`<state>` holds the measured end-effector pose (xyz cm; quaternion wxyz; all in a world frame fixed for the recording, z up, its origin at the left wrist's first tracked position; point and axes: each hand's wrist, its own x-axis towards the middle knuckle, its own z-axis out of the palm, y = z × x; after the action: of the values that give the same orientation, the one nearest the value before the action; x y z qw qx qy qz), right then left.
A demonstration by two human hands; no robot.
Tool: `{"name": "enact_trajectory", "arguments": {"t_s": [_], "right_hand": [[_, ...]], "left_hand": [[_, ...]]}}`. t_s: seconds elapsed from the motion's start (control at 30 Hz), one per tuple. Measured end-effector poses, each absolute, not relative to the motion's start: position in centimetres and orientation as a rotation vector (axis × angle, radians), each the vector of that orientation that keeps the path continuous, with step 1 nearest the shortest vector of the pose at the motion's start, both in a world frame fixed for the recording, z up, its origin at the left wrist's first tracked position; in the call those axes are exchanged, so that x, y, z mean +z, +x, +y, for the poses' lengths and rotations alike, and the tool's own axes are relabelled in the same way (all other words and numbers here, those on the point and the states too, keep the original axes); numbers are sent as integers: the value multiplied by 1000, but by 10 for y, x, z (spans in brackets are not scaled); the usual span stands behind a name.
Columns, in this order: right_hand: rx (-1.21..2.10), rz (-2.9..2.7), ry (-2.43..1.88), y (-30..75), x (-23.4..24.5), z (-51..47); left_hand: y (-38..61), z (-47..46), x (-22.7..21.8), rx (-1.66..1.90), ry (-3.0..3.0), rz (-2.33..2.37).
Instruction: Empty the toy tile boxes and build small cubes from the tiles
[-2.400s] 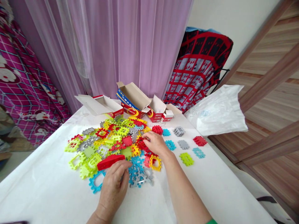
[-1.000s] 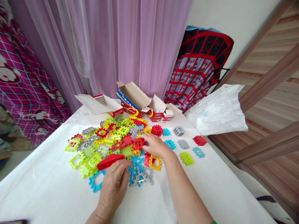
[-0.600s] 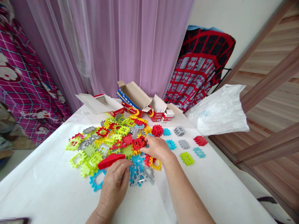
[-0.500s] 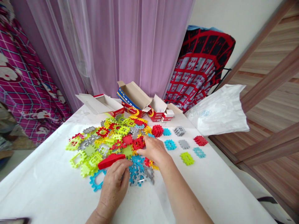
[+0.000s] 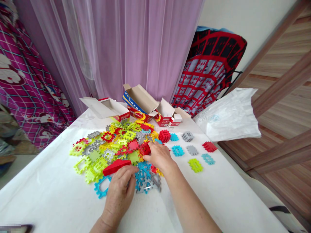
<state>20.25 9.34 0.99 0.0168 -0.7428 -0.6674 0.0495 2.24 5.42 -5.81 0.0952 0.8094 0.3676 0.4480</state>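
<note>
A heap of plastic interlocking building pieces in lime, red, yellow, grey and blue [image 5: 94, 157] lies before me. My right hand [image 5: 160, 155] reaches over its right side, thumb and fingers closed on a red interlocking piece [image 5: 145, 148]. My left hand [image 5: 122, 183] is curled at the near edge of the heap. Beside its knuckles lies a long red wedge-shaped piece [image 5: 116, 167]; whether the fingers grip it is hidden. Blue pieces [image 5: 143, 174] and grey ones lie between my hands. A blue open frame piece [image 5: 101, 187] sits left of my left hand.
On the right of the white table [image 5: 55, 181] stand sorted stacks: red [image 5: 164, 136], grey [image 5: 187, 136], blue [image 5: 178, 150], lime [image 5: 195, 165] and another red one [image 5: 209, 146]. Opened cardboard boxes [image 5: 139, 100] line the back. A white plastic bag [image 5: 230, 116] is at the right edge.
The red piece at my right fingertips has tilted slightly and looks darker. My left hand stays in place. The whole view has shifted a little.
</note>
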Motion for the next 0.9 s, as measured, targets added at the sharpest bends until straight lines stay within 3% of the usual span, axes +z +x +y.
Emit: {"name": "enact_trajectory", "arguments": {"t_s": [0.67, 0.9], "right_hand": [[133, -1961, -2341, 204, 18, 94], [-129, -1526, -2331, 270, 25, 100]], "left_hand": [[22, 53, -56, 1336, 2392, 1108], [22, 55, -61, 1316, 2402, 1108]]}}
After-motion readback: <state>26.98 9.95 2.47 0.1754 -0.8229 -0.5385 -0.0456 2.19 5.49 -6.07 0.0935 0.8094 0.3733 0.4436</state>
